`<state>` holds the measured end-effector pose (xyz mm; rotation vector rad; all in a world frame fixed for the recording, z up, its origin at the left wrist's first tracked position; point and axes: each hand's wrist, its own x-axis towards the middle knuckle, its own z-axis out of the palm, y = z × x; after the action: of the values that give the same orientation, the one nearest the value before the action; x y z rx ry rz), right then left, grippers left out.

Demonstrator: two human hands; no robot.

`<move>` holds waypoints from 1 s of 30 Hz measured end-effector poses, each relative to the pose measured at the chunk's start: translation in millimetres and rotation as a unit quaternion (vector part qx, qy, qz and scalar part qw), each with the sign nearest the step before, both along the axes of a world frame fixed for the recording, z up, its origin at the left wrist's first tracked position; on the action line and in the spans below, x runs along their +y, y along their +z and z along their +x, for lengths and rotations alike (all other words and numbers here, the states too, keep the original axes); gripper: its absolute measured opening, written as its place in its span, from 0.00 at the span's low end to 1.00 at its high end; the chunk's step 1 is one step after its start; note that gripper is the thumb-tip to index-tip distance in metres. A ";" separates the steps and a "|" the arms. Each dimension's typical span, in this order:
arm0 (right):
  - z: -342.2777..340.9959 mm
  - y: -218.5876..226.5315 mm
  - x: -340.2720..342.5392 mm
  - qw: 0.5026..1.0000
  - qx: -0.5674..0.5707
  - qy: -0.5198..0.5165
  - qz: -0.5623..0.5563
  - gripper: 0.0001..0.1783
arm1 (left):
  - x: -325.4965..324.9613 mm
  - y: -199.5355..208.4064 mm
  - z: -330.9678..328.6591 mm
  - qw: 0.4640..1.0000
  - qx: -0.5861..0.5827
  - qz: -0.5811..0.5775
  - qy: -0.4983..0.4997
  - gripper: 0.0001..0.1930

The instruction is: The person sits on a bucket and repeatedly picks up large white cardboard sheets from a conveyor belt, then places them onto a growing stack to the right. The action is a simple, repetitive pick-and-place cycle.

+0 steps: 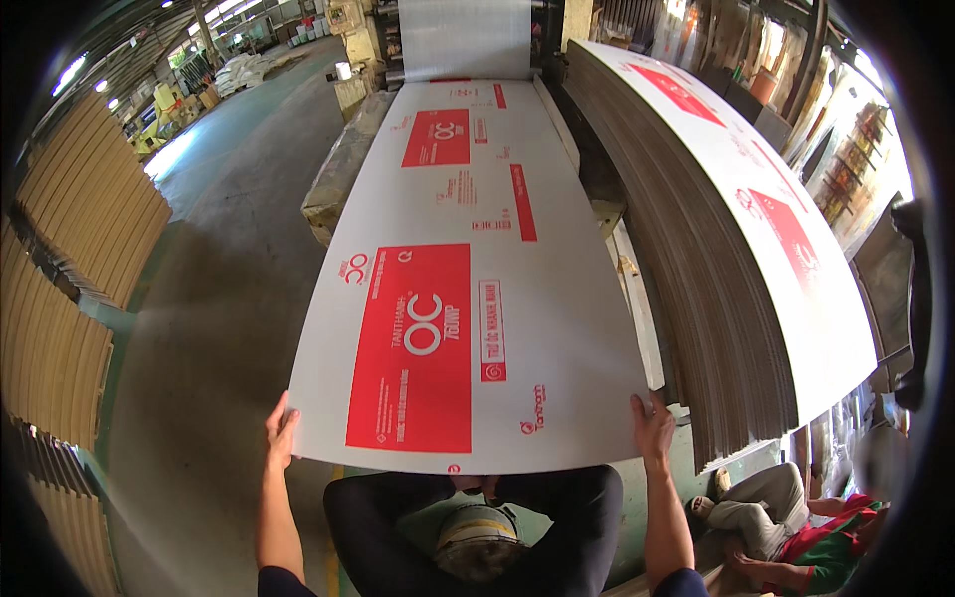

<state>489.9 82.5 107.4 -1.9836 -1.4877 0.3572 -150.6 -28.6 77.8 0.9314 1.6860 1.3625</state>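
Observation:
A long white cardboard sheet (pixel 557 298) with red printed panels stretches away from me, its far end at the rollers of a machine (pixel 466 40). My left hand (pixel 282 430) is closed on its near left corner, thumb on the upper side. At the near right corner my right hand (pixel 653 428) grips the edge in the same way. On both hands the fingers under the sheet are partly hidden. The near edge lies above dark-clothed legs (pixel 388 517).
A tall stack of similar printed sheets (pixel 686 259) stands close on my right. Brown cardboard stacks (pixel 95 189) line the left, beyond a strip of floor (pixel 219 298). A person (pixel 796 537) in red and green sits at the lower right.

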 end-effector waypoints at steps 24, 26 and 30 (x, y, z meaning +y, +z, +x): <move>-20.2 141.9 143.0 0.985 -0.093 0.126 0.073 0.30 | 155.8 -51.2 -35.4 0.961 0.023 -0.097 0.256 0.16; 13.6 195.1 69.0 0.946 -0.254 0.114 0.164 0.22 | 107.9 -56.3 29.9 0.997 -0.010 -0.075 0.035 0.10; 89.3 248.0 -22.8 0.923 -0.367 -0.086 0.080 0.29 | 16.5 -52.2 156.5 0.972 -0.121 -0.188 -0.073 0.11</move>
<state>579.1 59.7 355.3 -2.1994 -1.6668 -0.6393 5.9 -12.1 25.7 0.6297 1.5806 0.9709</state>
